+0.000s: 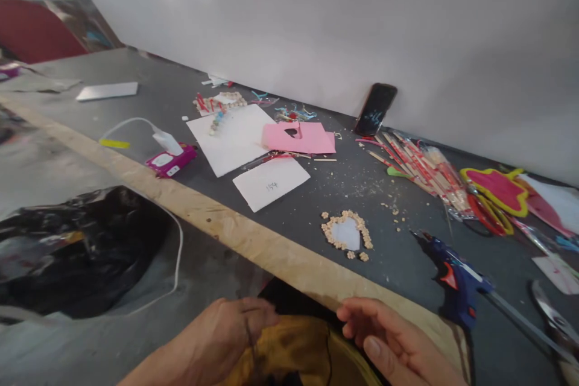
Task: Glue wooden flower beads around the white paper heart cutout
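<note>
My left hand (221, 338) hovers over my lap, with its fingers stretched out and somewhat blurred; nothing shows in it. Opposite it, my right hand (391, 341) is at the table's near edge, fingers loosely curved and thumb apart, holding nothing visible. Beyond the hands, a white paper heart (346, 233) lies on the dark table, ringed by small flower-like wooden clusters (365, 229). A blue glue gun (465, 280) with a red trigger rests on its side to the right of the heart. Mustard-coloured cloth (303, 344) covers my lap between the hands.
White sheets (235, 139), a marked card (271, 186) and cut pink paper (314, 137) lie behind. A phone (376, 110) leans on the wall. Wrapped sticks (423, 172), scissors (491, 217) and pliers (554, 313) sit right; a tissue pack (169, 161) and black bag (94, 247) left.
</note>
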The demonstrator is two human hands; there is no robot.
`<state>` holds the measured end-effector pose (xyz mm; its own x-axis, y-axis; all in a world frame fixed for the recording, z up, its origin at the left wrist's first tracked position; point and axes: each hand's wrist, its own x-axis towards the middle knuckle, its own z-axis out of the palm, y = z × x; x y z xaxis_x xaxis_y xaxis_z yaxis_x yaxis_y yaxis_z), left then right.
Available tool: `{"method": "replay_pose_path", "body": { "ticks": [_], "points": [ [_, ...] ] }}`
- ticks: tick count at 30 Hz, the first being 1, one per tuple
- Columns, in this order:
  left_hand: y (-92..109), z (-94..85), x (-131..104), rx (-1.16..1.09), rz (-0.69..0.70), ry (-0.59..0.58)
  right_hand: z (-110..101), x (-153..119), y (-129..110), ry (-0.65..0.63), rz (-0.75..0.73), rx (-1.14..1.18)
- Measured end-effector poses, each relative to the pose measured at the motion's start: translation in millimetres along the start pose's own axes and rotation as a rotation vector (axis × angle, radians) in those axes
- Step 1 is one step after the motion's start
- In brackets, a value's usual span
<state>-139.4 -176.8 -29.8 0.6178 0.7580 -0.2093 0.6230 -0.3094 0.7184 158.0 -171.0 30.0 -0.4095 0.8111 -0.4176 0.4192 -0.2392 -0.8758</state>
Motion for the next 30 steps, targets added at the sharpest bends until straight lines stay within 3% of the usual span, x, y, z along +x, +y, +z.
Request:
{"method": "replay_pose_path", "body": {
  "ticks": [2, 6, 8, 13, 18, 24, 30],
  "points": [
    [16.3, -15.5, 16.4, 0.123, 0.159, 0.113, -5.6, -3.2, 3.9, 0.056, 0.002, -0.032],
    [44.4, -44.2, 65.5, 0.289, 0.327, 0.509, -16.0, -8.4, 13.8, 0.25, 0.014, -0.174],
    [56.8, -56.8, 94.4, 0.253, 0.402, 0.564, -23.1, -9.2, 19.1, 0.325, 0.004, -0.291],
    [72.8, -76.3, 162.4, 0.322, 0.568, 0.5, -47.1, -5.6, 26.4, 0.441, -0.075, -0.613],
    [58.6, -69.6, 208.1, 0.389, 0.636, 0.478, -68.7, 11.4, 16.5, 0.447, -0.157, -0.812],
    [32.1, -64.3, 222.9, 0.194, 0.527, 0.307, -81.6, 53.1, 2.3, 0.457, -0.218, -0.834],
    [27.0, -83.1, 217.7, 0.109, 0.418, 0.083, -78.9, 78.9, 23.2, 0.514, -0.304, -0.778]
  ]
}}
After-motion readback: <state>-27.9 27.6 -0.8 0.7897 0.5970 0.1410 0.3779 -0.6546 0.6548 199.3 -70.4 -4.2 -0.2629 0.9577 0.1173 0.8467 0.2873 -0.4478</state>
